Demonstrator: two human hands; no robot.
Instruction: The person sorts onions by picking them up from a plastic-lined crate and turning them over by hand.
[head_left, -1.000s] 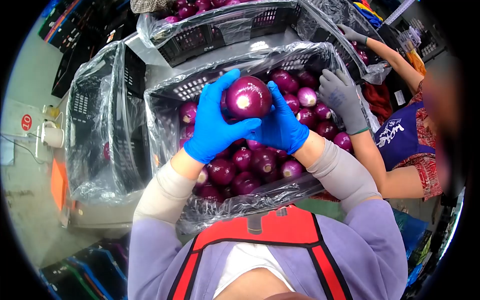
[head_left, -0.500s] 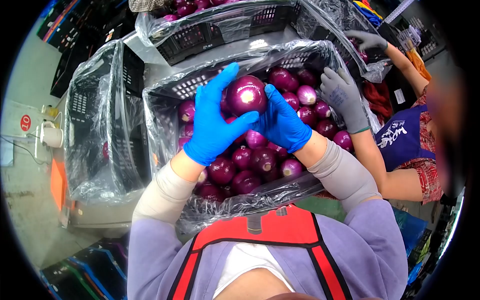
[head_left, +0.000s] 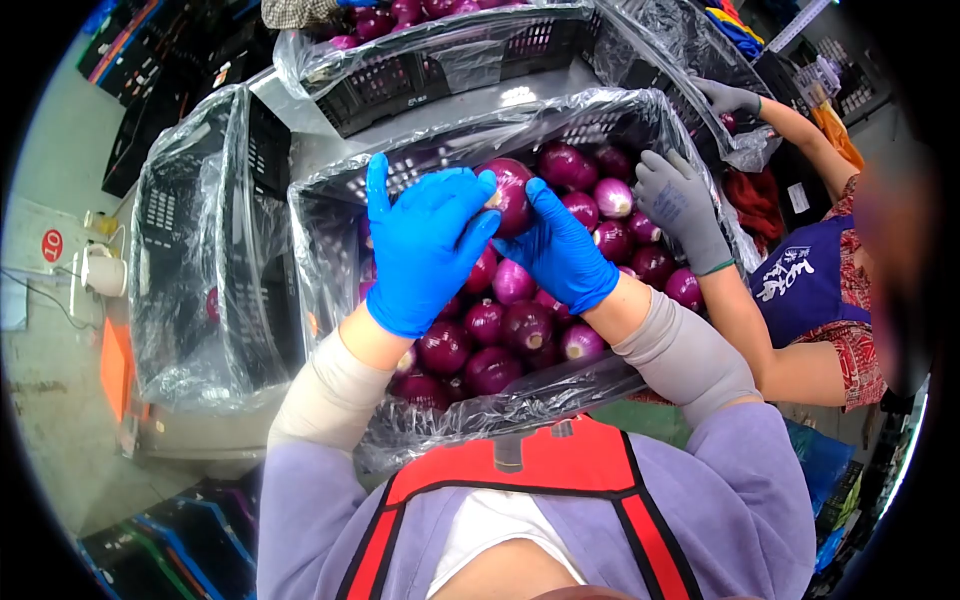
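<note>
Both of my hands wear blue gloves and are raised over a black crate [head_left: 345, 185] lined with clear plastic. A large red onion [head_left: 512, 200] rests in my right hand [head_left: 562, 255], whose fingers curve round its right and lower side. My left hand [head_left: 425, 240] is at the onion's left side, thumb and fingertips pinched together against it, with one finger sticking up apart. Whether those fingertips hold a bit of skin is too small to tell. Several red onions [head_left: 525, 325] lie in the crate below, some with pale root ends.
At the right, a co-worker's gray-gloved hand [head_left: 682, 205] is over the crate's right edge; the other gray glove [head_left: 728, 98] is at a farther crate. Another lined crate [head_left: 205, 250] stands at the left. A crate with onions [head_left: 430, 75] is behind.
My left hand has closed from a spread cradle to a pinch at the onion's left side. The onion has shifted slightly right and turned. The co-worker's far hand has moved.
</note>
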